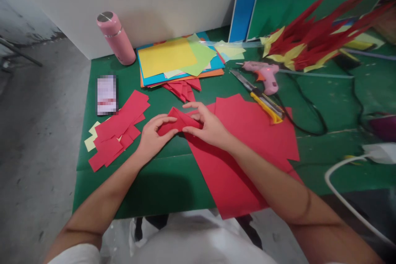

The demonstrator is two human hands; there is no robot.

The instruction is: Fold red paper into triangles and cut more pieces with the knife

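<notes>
A folded piece of red paper (173, 120) with a pointed top is held between my two hands above the green table. My left hand (155, 132) pinches its left end between thumb and fingers. On the right side, my right hand (208, 126) grips the same piece, its index finger raised over the fold. Large red paper sheets (235, 148) lie under my right forearm. Cut red paper strips (119, 126) are heaped to the left, with pale yellow strips (90, 142) beneath. Several folded red triangles (184, 88) lie just beyond my hands.
A pink bottle (117, 39), a phone-like blurred rectangle (107, 95) and a stack of coloured paper (167, 57) stand or lie behind. Rightward are a yellow utility knife (262, 101), a pink glue gun (262, 75) with black cord, a red-yellow paper flame shape (303, 45) and a white cable (337, 189).
</notes>
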